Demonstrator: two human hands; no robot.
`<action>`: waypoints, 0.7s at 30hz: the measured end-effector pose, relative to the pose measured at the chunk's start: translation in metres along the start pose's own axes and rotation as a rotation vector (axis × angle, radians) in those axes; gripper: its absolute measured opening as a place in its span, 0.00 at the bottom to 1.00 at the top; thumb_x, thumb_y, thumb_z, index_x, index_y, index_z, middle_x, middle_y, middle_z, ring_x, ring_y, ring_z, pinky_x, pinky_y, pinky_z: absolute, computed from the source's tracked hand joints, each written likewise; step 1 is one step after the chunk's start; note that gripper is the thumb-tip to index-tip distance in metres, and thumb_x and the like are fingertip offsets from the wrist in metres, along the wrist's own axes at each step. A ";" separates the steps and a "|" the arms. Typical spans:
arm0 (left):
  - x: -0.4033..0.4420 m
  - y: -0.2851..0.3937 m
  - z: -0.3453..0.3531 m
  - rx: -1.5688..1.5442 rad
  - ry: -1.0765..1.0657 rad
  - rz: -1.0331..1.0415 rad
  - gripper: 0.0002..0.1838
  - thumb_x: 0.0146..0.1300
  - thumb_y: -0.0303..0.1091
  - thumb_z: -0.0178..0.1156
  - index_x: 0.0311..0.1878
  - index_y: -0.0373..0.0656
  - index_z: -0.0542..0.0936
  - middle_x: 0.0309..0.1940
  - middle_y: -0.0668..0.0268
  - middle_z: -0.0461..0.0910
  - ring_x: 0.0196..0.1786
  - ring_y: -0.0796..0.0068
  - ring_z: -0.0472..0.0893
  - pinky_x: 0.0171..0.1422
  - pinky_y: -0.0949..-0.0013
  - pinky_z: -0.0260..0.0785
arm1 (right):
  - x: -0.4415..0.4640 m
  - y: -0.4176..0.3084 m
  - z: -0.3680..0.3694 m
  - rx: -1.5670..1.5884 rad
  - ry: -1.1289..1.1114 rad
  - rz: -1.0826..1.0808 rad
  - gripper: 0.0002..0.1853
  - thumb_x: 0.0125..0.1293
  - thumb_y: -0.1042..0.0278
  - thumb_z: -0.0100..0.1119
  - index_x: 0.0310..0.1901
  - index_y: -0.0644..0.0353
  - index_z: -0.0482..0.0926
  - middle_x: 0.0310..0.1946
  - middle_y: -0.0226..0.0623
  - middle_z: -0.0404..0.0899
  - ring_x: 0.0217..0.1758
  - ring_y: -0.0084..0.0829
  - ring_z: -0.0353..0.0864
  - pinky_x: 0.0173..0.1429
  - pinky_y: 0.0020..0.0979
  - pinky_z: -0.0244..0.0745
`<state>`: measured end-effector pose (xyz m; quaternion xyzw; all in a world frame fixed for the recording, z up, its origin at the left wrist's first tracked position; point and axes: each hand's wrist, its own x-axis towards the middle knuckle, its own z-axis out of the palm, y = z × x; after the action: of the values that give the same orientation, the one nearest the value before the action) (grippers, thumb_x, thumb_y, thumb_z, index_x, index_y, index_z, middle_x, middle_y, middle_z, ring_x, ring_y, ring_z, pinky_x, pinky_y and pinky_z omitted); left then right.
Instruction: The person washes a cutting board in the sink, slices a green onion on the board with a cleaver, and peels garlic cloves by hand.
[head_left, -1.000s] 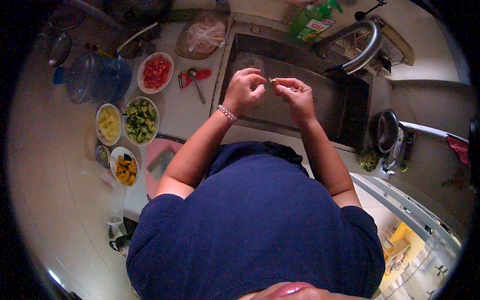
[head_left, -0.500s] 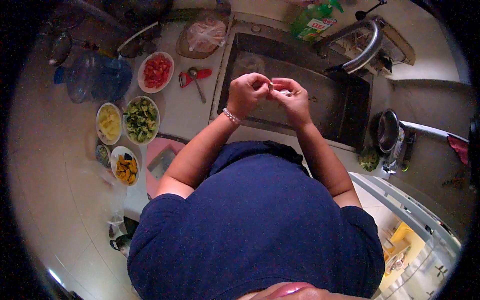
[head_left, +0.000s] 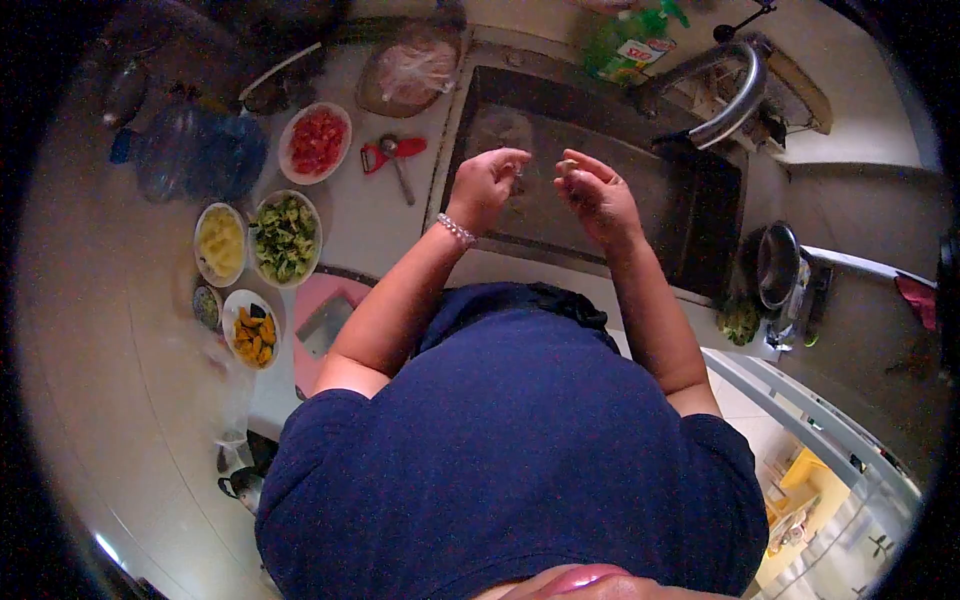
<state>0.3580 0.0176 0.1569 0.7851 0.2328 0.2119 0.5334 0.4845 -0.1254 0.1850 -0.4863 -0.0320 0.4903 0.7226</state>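
Note:
Over the sink (head_left: 600, 235), my left hand (head_left: 485, 190), with a beaded bracelet at the wrist, has its fingers curled together. A small shiny scrap shows by its fingertips, too blurred to name. Apart from it on the right, my right hand (head_left: 602, 200) pinches a small pale piece that looks like a garlic clove (head_left: 570, 165) between thumb and forefinger. Its other fingers are folded into the palm, and whatever they may cover is hidden. Both hands are above the basin, touching neither its walls nor the tap.
At left stand bowls of chopped tomato (head_left: 316, 143), green vegetable pieces (head_left: 285, 238), pale yellow pieces (head_left: 220, 244) and orange chunks (head_left: 254, 331). A red peeler (head_left: 400, 150) and spoon lie beside the sink. The tap (head_left: 740, 95) and green bottle (head_left: 630, 50) stand behind.
My hands were together at the fingertips and have moved apart, the left one slightly left, the right one slightly right. The pale piece stays in my right hand.

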 end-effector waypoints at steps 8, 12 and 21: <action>0.003 0.005 0.006 -0.168 -0.033 0.127 0.08 0.58 0.29 0.59 0.41 0.39 0.80 0.41 0.60 0.80 0.38 0.74 0.80 0.43 0.74 0.72 | -0.001 0.005 -0.001 -0.197 -0.034 -0.081 0.11 0.59 0.75 0.58 0.44 0.67 0.77 0.37 0.38 0.80 0.37 0.27 0.80 0.45 0.27 0.76; 0.004 0.023 -0.001 -0.391 -0.211 -0.023 0.08 0.60 0.29 0.60 0.40 0.35 0.80 0.36 0.65 0.81 0.38 0.80 0.78 0.44 0.77 0.71 | -0.003 0.001 0.003 -0.282 -0.114 -0.106 0.10 0.58 0.75 0.60 0.42 0.66 0.77 0.36 0.38 0.80 0.36 0.26 0.79 0.44 0.26 0.76; 0.008 0.030 -0.014 -0.213 -0.287 -0.076 0.07 0.58 0.30 0.60 0.35 0.35 0.80 0.30 0.67 0.80 0.32 0.83 0.77 0.37 0.78 0.71 | -0.004 -0.002 0.009 -0.338 -0.096 -0.084 0.09 0.55 0.75 0.62 0.39 0.65 0.77 0.33 0.35 0.79 0.36 0.24 0.79 0.43 0.24 0.75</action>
<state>0.3601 0.0231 0.1905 0.7370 0.1599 0.1008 0.6490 0.4793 -0.1226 0.1929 -0.5751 -0.1690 0.4698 0.6480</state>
